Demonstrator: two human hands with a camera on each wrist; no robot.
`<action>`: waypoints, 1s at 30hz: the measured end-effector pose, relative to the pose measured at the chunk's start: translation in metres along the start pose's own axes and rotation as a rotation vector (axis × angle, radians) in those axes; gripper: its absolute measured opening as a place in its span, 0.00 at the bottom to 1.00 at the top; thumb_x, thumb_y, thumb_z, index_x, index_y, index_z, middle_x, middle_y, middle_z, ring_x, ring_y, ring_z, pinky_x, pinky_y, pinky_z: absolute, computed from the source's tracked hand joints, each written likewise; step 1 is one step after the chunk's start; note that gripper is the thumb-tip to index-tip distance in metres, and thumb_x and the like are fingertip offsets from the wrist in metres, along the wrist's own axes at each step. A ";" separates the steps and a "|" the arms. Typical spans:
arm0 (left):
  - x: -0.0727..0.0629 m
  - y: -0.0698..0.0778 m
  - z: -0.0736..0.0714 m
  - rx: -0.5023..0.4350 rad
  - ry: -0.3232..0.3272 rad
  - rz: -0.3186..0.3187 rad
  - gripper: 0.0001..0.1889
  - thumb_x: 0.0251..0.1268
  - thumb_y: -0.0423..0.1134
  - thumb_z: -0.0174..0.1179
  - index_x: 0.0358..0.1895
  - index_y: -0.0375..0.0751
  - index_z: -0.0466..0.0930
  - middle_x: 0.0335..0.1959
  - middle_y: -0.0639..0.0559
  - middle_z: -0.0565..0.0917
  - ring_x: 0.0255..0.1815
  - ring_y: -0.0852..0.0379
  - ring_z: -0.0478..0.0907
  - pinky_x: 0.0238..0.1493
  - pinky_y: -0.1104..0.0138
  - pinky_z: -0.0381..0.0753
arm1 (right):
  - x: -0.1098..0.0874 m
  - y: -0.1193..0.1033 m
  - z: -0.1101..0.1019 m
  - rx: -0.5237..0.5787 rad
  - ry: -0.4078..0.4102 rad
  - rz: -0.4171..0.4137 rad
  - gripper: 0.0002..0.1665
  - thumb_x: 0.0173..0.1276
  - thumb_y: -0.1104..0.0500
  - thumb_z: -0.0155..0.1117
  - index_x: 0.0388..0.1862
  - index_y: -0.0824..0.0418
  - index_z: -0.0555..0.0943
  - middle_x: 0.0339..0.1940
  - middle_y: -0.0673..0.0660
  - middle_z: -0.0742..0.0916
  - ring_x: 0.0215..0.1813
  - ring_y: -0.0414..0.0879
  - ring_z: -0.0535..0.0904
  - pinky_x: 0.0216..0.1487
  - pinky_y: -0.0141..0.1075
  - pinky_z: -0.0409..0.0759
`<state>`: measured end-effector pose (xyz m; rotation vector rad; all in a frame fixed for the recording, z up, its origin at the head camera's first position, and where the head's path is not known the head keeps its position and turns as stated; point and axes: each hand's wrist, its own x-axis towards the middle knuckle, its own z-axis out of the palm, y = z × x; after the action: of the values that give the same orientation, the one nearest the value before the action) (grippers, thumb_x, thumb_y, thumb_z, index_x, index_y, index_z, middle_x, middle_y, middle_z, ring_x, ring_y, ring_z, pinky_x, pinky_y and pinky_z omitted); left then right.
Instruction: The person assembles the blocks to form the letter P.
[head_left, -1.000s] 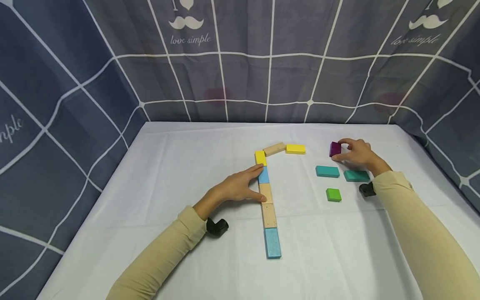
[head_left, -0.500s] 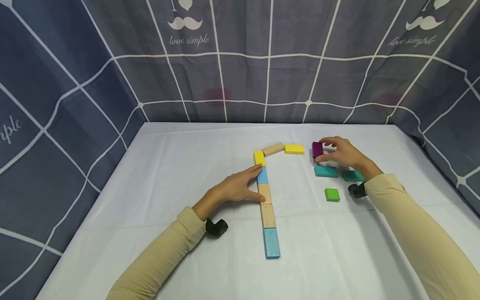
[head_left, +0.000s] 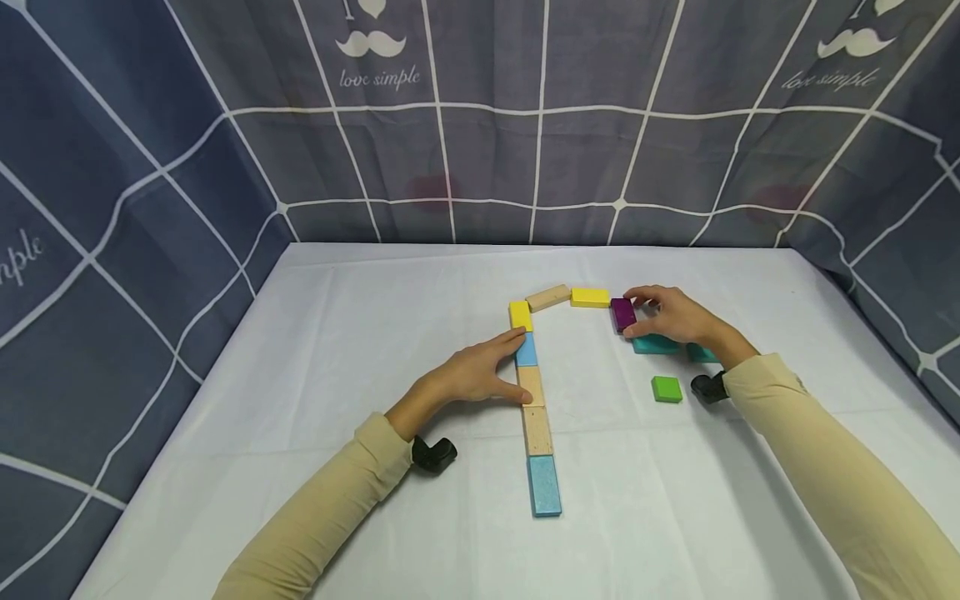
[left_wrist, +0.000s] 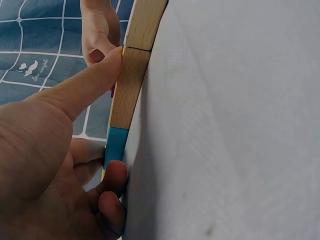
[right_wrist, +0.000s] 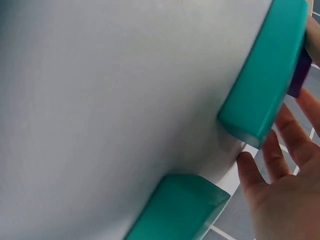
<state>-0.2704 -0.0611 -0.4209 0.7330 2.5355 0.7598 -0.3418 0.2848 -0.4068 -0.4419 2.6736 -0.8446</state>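
Note:
My right hand [head_left: 678, 317] pinches a small purple block [head_left: 623, 315] between thumb and fingers, at the right end of a yellow block [head_left: 590, 297]. Part of the purple block [right_wrist: 301, 75] shows in the right wrist view behind a teal block [right_wrist: 267, 75]. My left hand [head_left: 476, 372] rests along a column of blocks with its thumb and fingers spread. Its thumb touches a plain wooden block [left_wrist: 131, 87], and its fingertips lie by the blue block [head_left: 527, 350] and near a yellow block [head_left: 521, 315].
Below the left hand, the column continues with another wooden block [head_left: 537, 431] and a light blue block [head_left: 544, 486]. A tilted wooden block [head_left: 548, 298] bridges the yellow ones. Under the right hand lie two teal blocks, one [head_left: 656, 345] partly covered; a green block [head_left: 667, 389] sits nearer.
My right hand has carried the purple block left, then slightly nearer, to the yellow block's right end. It passed above the teal blocks. My left hand has stayed put.

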 end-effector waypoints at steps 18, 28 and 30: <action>0.000 0.000 0.000 -0.005 0.001 0.006 0.54 0.55 0.61 0.70 0.80 0.46 0.49 0.80 0.57 0.47 0.78 0.55 0.47 0.74 0.57 0.54 | -0.001 -0.002 0.000 0.009 -0.068 0.022 0.43 0.65 0.56 0.69 0.74 0.67 0.62 0.65 0.76 0.71 0.62 0.68 0.64 0.64 0.67 0.61; 0.000 -0.001 0.000 -0.014 0.001 0.002 0.54 0.55 0.62 0.70 0.80 0.46 0.49 0.80 0.58 0.47 0.79 0.55 0.46 0.74 0.56 0.54 | -0.004 -0.003 0.002 0.019 -0.067 0.073 0.45 0.65 0.55 0.68 0.77 0.64 0.59 0.67 0.75 0.67 0.66 0.71 0.59 0.64 0.68 0.61; 0.000 -0.001 0.000 -0.015 0.002 0.006 0.54 0.55 0.61 0.70 0.80 0.46 0.49 0.80 0.58 0.47 0.79 0.55 0.46 0.74 0.56 0.53 | -0.004 -0.002 0.003 0.017 -0.058 0.082 0.46 0.65 0.52 0.68 0.77 0.63 0.59 0.67 0.74 0.67 0.67 0.71 0.59 0.64 0.68 0.61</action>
<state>-0.2708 -0.0616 -0.4216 0.7362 2.5275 0.7805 -0.3365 0.2832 -0.4069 -0.3453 2.6105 -0.8171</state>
